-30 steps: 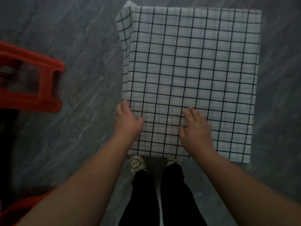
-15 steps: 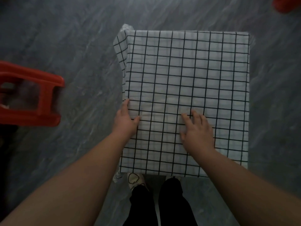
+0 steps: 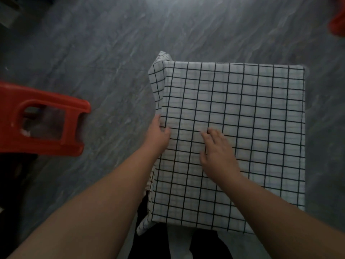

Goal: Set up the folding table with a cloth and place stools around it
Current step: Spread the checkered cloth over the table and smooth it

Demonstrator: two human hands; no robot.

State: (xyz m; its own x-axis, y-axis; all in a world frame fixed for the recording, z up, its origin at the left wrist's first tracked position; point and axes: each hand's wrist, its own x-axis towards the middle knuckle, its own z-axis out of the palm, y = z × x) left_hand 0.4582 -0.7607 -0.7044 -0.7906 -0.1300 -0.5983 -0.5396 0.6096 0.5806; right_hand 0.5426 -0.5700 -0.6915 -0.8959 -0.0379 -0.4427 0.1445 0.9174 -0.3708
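A white cloth with a black grid (image 3: 242, 113) covers the whole top of the small folding table; the table itself is hidden beneath it. The cloth hangs over the left edge and bunches at the far left corner. My left hand (image 3: 157, 135) rests at the table's left edge with fingers against the draped cloth. My right hand (image 3: 217, 152) lies flat on the cloth top, fingers spread. A red plastic stool (image 3: 43, 118) stands on the floor to the left, apart from the table.
Grey marbled floor (image 3: 112, 53) surrounds the table. Part of another red object (image 3: 337, 21) shows at the top right corner. My legs in black trousers (image 3: 205, 245) stand at the table's near edge. Something dark sits at the lower left.
The view has shifted left, so the table now sits further right and lower in frame. Both hands stay on the cloth, sliding slightly toward the left edge.
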